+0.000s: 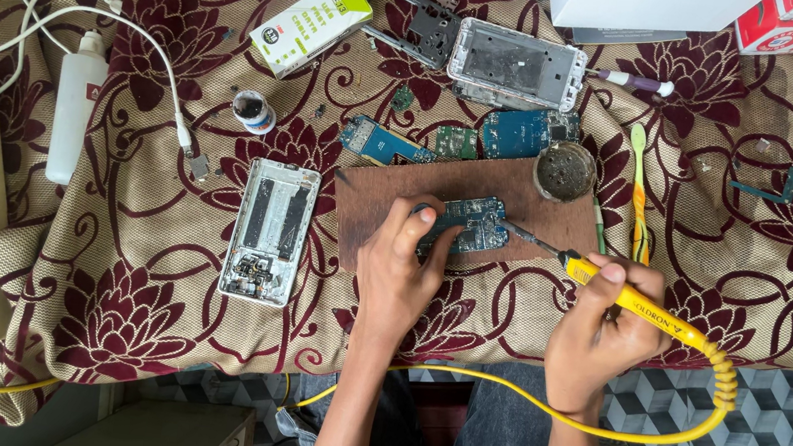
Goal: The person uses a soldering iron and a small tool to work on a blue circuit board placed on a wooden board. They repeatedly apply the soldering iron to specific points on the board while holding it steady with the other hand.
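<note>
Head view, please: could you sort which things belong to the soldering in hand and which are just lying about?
In use: left hand pressing the blue circuit board on the wooden board; right hand holding the yellow soldering iron.

Lying about: phone frame, white bottle, green-and-white box, toothbrush, flux tin.

— What's the tabletop (141,252) like from your feed?

— I see a beige cloth with maroon flowers over it. On it lie a wooden board (389,202), an open phone frame (269,231), a white bottle (76,108), a small box (310,23) and a green-yellow toothbrush (639,187).

— Anything else?

— Loose circuit boards (457,142) (blue and green) just above the board.
</note>
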